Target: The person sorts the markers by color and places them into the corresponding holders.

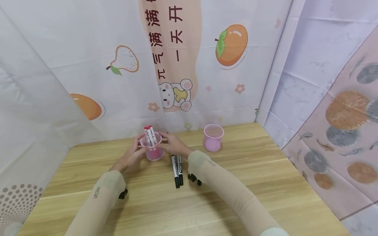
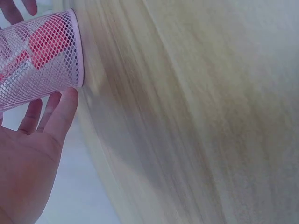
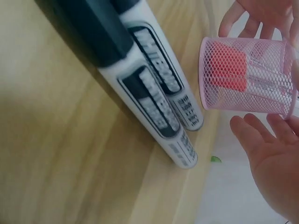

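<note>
white printed cloth (image 1: 189, 121) hanging behind a wooden table (image 1: 147, 209)
the left hand (image 1: 134, 155) and right hand (image 1: 174, 145) curl round a pink mesh cup (image 1: 154, 155) from either side, near the table's far edge; a second pink cup (image 1: 213, 143) stands apart to the right, two red markers (image 1: 152, 136) poke up from the one being held, and two black markers (image 1: 175, 170) lie side by side on the wood, to its right and nearer the person

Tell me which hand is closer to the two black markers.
The right. The right hand is just beyond the black markers; the left hand is farther off, to their left.
</note>
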